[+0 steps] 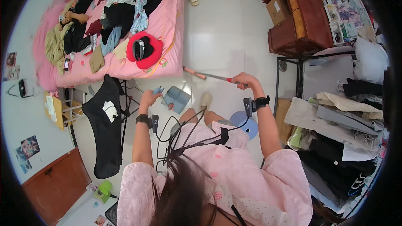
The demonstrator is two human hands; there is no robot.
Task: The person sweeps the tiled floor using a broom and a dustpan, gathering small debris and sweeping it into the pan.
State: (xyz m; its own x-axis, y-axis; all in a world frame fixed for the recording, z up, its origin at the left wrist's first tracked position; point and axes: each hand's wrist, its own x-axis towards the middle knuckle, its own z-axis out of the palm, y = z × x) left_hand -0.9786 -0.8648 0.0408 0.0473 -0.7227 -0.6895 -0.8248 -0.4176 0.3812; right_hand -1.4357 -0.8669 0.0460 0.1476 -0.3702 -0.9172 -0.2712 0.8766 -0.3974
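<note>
My right hand is closed round the red and dark grip of a broom. Its long handle slants left across the floor, and its orange-pink head lies beside the lower right corner of the bed. On the left, my left hand grips the blue-grey upper end of a dustpan's handle. The grey-blue dustpan rests on the floor just right of that hand, ahead of my knees. A small reddish thing lies at the pan's edge, too small to make out.
A pink bed heaped with clothes fills the upper left; a person lies on it. Black cloth hangs at left. A wooden cabinet and a clothes rack line the right. Cables cross my lap; a blue round stool stands nearby.
</note>
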